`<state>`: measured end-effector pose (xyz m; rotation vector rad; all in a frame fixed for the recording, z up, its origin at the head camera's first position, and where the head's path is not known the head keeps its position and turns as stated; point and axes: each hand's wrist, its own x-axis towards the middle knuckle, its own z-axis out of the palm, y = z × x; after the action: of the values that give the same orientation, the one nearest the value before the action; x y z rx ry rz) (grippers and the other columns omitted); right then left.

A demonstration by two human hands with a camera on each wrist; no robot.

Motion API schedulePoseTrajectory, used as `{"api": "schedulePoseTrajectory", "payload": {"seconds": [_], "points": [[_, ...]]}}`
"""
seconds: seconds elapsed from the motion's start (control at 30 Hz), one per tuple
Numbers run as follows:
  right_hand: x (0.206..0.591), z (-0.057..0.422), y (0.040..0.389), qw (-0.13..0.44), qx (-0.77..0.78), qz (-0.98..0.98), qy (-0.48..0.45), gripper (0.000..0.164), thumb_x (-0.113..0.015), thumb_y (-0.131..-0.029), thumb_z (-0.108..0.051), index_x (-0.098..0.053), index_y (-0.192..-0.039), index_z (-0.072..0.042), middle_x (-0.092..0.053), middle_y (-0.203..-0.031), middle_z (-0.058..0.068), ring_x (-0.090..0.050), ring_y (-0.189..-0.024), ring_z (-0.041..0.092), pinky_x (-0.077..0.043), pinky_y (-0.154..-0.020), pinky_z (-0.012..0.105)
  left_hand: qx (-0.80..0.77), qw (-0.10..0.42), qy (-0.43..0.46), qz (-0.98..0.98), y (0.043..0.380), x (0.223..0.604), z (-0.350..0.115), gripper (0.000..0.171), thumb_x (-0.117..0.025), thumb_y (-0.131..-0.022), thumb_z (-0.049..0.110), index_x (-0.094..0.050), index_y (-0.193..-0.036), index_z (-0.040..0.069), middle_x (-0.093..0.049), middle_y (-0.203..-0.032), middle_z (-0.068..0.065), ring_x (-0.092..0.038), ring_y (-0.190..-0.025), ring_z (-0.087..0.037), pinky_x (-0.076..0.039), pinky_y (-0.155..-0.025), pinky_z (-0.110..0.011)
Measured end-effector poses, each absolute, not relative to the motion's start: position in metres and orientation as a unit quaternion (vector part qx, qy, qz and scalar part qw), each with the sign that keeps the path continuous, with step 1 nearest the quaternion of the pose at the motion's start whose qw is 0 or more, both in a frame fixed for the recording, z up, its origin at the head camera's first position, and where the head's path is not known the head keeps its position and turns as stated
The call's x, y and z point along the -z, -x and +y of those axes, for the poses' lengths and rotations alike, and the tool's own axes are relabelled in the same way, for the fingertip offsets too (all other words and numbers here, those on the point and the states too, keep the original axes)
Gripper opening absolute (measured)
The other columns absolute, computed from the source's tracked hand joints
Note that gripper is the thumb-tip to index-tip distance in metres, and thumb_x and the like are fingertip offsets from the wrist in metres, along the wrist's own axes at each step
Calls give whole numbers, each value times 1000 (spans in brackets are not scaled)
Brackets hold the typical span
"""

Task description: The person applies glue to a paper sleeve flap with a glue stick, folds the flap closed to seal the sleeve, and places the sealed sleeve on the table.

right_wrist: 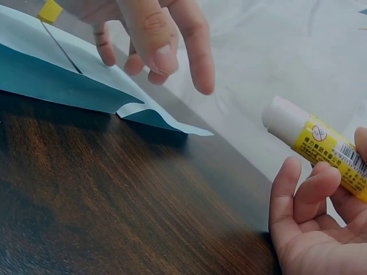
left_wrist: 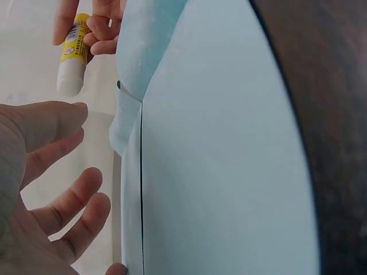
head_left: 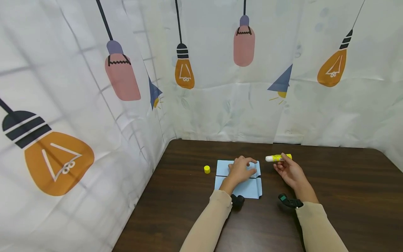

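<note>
The right hand (head_left: 292, 175) pinches a yellow-labelled glue stick (head_left: 277, 158) between thumb and fingers, its white end pointing toward the left hand (head_left: 240, 170), whose loosely bent fingers stand apart over light-blue slit paper (head_left: 247, 191). A small yellow cap (head_left: 206, 169) sits left of the left hand.

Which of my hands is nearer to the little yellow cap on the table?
Left. Your left hand is over the blue paper, to the right of the yellow cap; your right hand holds the glue stick past the paper's right edge, farther from the cap.
</note>
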<state>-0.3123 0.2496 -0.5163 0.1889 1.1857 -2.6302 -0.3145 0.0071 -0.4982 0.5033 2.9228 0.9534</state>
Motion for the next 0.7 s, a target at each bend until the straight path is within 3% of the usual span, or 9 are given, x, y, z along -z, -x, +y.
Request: {"api": "schedulePoseTrajectory", "payload": {"seconds": [0.33, 0.7], "points": [[515, 249, 313, 127, 900, 412, -69, 15, -52, -107, -31, -51, -110, -17, -61, -81, -2, -53, -72, 10, -57, -88, 24, -282, 20, -149, 948, 319, 496, 16, 31, -74, -94, 39, -70, -125, 38, -60, -106, 6, -48, -95, -10, -37, -89, -48], [516, 250, 313, 126, 900, 412, -62, 15, -51, -107, -31, -54, -106, -16, -61, -81, -2, -54, -71, 9, -57, -88, 24, -223, 28, -163, 961, 321, 496, 23, 39, -74, -91, 50, -67, -129, 46, -57, -129, -1, -49, -109, -19, -39, -93, -58]]}}
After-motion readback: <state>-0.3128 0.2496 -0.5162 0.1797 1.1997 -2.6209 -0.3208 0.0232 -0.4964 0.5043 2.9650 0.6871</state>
